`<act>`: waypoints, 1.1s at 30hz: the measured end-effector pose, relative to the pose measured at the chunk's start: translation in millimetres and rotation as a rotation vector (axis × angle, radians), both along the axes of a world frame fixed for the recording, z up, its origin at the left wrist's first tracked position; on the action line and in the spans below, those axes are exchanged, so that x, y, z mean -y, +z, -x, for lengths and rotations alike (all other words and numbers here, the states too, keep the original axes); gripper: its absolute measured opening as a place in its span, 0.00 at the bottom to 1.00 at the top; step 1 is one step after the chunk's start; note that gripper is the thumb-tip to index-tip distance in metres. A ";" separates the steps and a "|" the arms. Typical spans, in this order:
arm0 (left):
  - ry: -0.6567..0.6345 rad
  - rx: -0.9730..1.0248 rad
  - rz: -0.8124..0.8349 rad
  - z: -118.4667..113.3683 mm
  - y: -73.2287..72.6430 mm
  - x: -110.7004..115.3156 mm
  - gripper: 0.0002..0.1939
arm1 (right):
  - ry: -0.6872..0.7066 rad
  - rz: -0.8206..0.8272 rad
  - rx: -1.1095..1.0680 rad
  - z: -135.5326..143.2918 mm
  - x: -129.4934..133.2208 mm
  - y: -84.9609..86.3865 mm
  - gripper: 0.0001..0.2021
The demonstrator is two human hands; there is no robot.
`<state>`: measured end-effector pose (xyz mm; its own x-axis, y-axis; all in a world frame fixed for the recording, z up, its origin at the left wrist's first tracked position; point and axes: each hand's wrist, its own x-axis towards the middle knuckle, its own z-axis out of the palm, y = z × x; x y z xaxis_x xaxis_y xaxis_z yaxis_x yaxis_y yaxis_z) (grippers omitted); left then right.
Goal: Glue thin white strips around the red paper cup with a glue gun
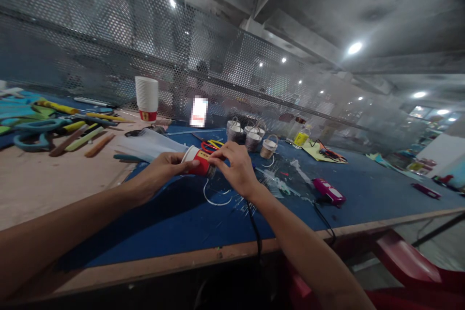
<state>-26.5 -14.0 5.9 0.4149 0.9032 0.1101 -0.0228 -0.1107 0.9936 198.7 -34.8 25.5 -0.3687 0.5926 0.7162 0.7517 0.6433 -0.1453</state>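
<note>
Centre, above the blue mat (163, 237): red paper cup (199, 161) with white rim, tipped onto its side in mid-air, rim to the left, base to the right. Held in left hand (165, 169), with thumb along the near wall, other fingers largely hidden behind, clamped on the cup near its rim. At the base end, right hand (236, 167), with thumb and forefinger tips close together and touching the cup; impossible to make out anything thin pinched between them. Just below the cup, loop of white cord (218, 203) on the mat. Just beyond the hands, scissors with red and yellow handles (209, 145). Farther back, to the right, group of small handled buckets (252, 138), with a tan one (269, 147) nearest. To the right, clear scraps (279, 183) and purple device (329, 191); farther right and far, bottles (301, 136) near yellow paper (317, 151). Far left, upright stack of paper cups (147, 97); nearer and more to the left, blue-handled scissors (34, 140) and orange-brown stick (100, 145). Along the far side, perforated screen (109, 48).
</note>
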 end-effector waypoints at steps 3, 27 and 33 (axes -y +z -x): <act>-0.010 -0.002 0.004 -0.2 0.8 0.2 0.15 | 0.008 -0.010 0.003 0.1 -0.1 0.2 0.05; 0.052 0.021 0.015 3.0 0.8 -1.9 0.15 | -0.023 -0.091 -0.084 -7.2 6.0 7.8 0.10; 0.100 0.074 0.066 0.8 5.8 -2.8 0.15 | 0.002 -0.082 -0.076 -8.4 5.6 7.7 0.12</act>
